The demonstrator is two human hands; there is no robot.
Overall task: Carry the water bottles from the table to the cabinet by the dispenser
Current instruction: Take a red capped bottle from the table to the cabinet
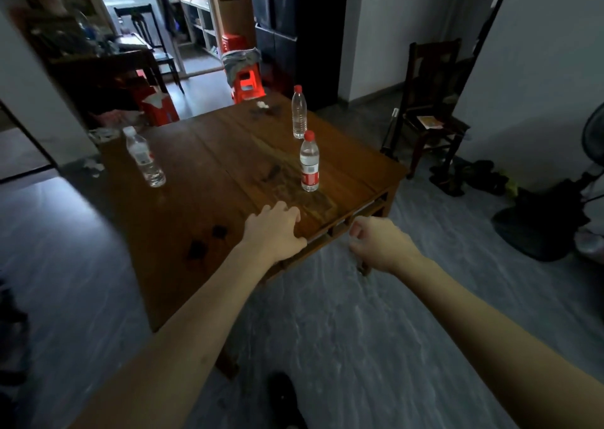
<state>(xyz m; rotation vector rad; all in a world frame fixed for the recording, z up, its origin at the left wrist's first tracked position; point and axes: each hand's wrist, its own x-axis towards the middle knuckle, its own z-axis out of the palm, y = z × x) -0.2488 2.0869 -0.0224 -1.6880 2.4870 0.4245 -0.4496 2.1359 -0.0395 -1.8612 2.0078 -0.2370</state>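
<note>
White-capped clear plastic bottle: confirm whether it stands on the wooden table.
Yes, the white-capped clear plastic bottle stands on the wooden table.

A dark wooden chair (pixel 431 108) stood at two o'clock, with a paper on its seat. Red plastic stools (pixel 245 82) sat at twelve o'clock, and a fan (pixel 593 134) stood at three o'clock.

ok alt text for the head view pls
Three water bottles stand on a wooden table, none picked up. The left hand rests on its near edge; the right hand hangs loosely curled beside it, holding nothing.
</note>
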